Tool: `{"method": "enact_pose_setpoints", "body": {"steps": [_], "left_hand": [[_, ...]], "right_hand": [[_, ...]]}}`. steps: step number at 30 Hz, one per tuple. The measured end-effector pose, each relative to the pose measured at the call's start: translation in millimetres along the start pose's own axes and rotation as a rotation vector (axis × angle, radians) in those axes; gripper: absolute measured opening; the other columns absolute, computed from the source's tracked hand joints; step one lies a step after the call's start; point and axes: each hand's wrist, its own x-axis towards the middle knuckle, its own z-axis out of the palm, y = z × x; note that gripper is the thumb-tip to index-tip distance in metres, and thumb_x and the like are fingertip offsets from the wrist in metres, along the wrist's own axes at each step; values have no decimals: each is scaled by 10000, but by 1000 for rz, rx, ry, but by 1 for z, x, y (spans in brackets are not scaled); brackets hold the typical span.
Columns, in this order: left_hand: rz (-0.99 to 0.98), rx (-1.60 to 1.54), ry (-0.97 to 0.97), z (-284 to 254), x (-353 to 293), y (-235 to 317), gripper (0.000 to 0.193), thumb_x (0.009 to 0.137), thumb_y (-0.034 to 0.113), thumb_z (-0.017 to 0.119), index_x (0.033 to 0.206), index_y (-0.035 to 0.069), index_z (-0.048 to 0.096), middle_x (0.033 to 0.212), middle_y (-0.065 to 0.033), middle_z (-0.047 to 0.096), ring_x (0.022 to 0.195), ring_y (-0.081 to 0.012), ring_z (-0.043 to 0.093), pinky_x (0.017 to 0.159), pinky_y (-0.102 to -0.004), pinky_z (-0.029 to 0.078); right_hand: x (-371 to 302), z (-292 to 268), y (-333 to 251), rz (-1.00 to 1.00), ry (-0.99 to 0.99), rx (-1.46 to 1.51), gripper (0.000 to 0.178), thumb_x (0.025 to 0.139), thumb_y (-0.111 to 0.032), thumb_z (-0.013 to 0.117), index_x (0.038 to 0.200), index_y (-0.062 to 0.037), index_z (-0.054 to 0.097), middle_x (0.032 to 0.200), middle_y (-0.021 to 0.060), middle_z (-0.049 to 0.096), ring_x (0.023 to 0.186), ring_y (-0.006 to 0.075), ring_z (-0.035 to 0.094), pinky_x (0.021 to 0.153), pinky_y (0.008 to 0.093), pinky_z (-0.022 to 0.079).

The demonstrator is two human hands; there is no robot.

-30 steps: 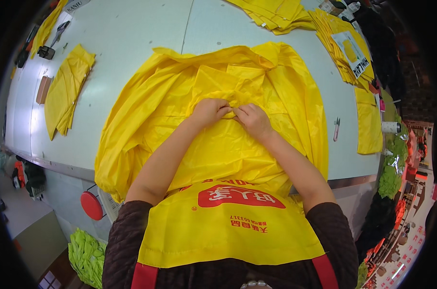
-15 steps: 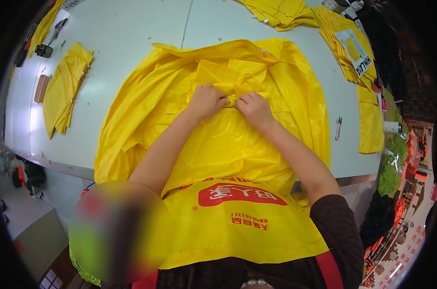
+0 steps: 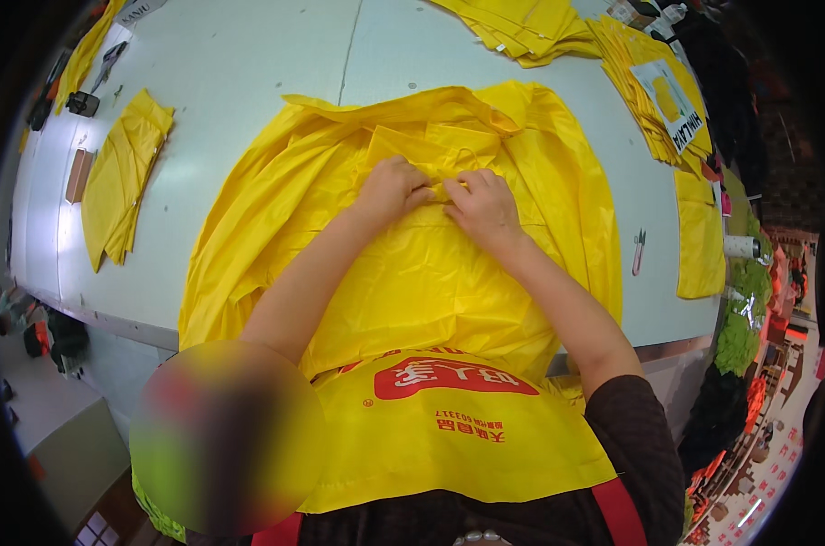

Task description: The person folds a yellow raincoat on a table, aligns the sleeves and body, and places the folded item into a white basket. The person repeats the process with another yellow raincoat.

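A large yellow coat-like garment [image 3: 412, 273] of thin shiny fabric lies spread over the table in front of me, its near edge reaching my yellow apron [image 3: 467, 455]. Both hands work at a gathered fold near its upper middle. My left hand [image 3: 392, 193] pinches the fabric with curled fingers. Close beside it, my right hand [image 3: 483, 207] grips the same fold with thumb and bent fingers. The fingertips of both hands are partly hidden by the folds, and a small gap shows between them.
Folded yellow pieces [image 3: 126, 177] lie at the left by a brown block [image 3: 80, 176]. Thread snips [image 3: 639, 252] rest to the right. Stacked yellow pieces [image 3: 522, 27] and a printed bag [image 3: 669, 100] are at the far right. A thread spool [image 3: 741, 247] stands past the right edge.
My right hand's fingers have shifted slightly, and the fold between the hands looks a little different. The whole view has dipped a little; both hands remain on the fabric.
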Motion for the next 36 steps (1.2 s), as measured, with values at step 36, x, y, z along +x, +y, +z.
{"method": "enact_pose_setpoints", "body": {"steps": [36], "left_hand": [[43, 189, 105, 8, 36, -15, 239, 741, 197, 670, 943, 79, 619, 912, -81, 612, 917, -262, 545, 831, -376, 415]], "right_hand": [[42, 13, 37, -1, -231, -88, 158, 739, -114, 603, 884, -54, 582, 787, 119, 587, 799, 288, 578, 748, 371, 459]]}}
